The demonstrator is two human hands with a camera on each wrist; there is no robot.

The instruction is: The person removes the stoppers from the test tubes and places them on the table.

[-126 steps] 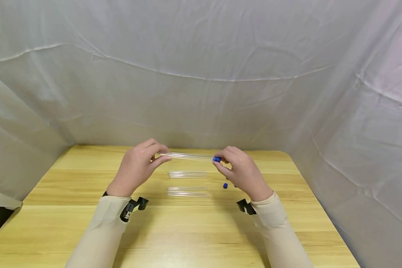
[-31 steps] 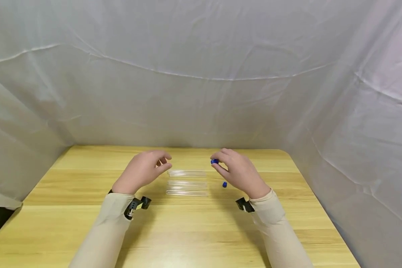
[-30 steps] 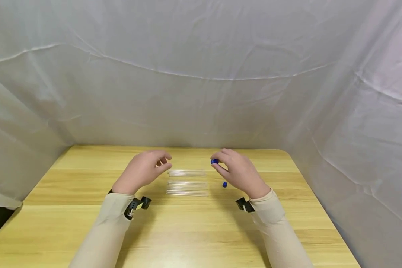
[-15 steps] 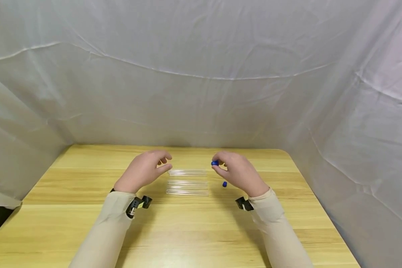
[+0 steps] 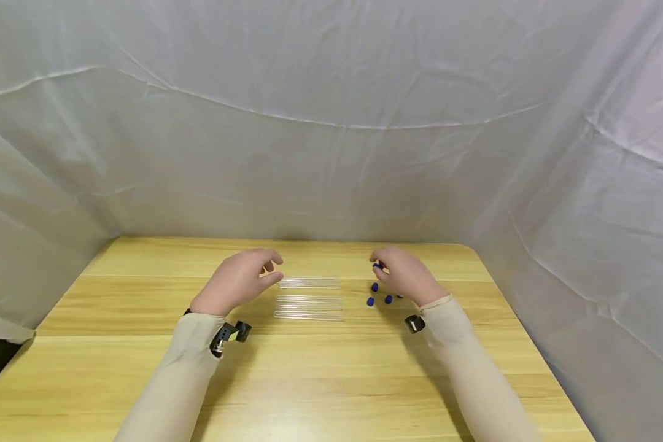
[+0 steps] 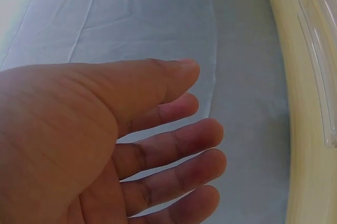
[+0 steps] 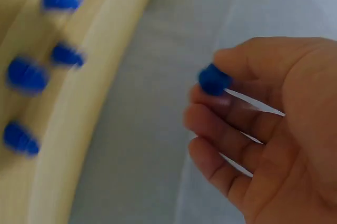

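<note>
Right hand (image 5: 403, 277): a blue cap (image 7: 213, 80) is pinched at the fingertips, above the loose blue caps (image 5: 379, 296) lying on the surface (image 5: 309, 380) | Left hand (image 5: 237, 283): nothing is held — fingers relaxed, just beside the farthest glass tube (image 5: 309, 283) | Tubes: three are laid parallel between the hands.

We see right hand (image 5: 403, 276) pinching blue cap (image 5: 377, 265) at fingertips; three loose blue caps (image 5: 380, 295) on table (image 5: 309, 380) just below those fingers. Left hand (image 5: 237, 281) hovers, fingers loosely curled, holding nothing; three clear tubes (image 5: 309, 299) lie side by side just beyond its fingertips, between both hands.
</note>
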